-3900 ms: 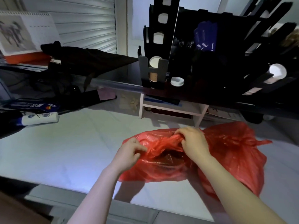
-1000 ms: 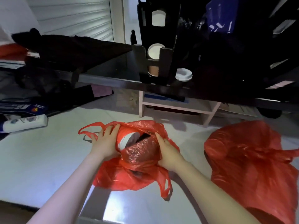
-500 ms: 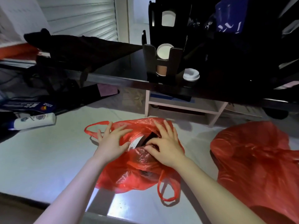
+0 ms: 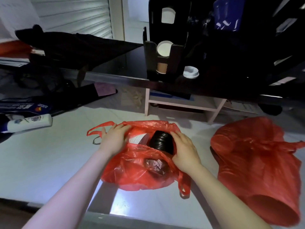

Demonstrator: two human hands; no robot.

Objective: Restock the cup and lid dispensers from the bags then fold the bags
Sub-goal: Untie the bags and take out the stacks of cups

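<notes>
Item: stack of black lids (image 4: 161,142), ribbed, lying on its side in the mouth of the near red bag (image 4: 140,172), at the middle of the white table (image 4: 41,159). Condition: now exposed; half a second ago the red film and the right hand covered most of it, so the mouth is newly spread. Beside it, to the left and partly under the film, a white stack (image 4: 137,140), cups or lids, cannot be told. Left hand (image 4: 115,138): fingers nearly straight, pressing the bag's left rim flat to the table, holding nothing. Right hand (image 4: 184,151): fingers curved round the stack's right flank, thumb hidden by the film. Second red bag (image 4: 255,162): well apart to the right, bulging, mouth gathered; four seconds ago the two bags lay together. Dispenser (image 4: 165,52): on the dark shelf behind, with a paper cup (image 4: 162,67) at its foot and a white lid (image 4: 190,72) just beside. Assessment: unpacking is just beginning; the lids look ready to lift out, while restocking and folding are not yet done.
</notes>
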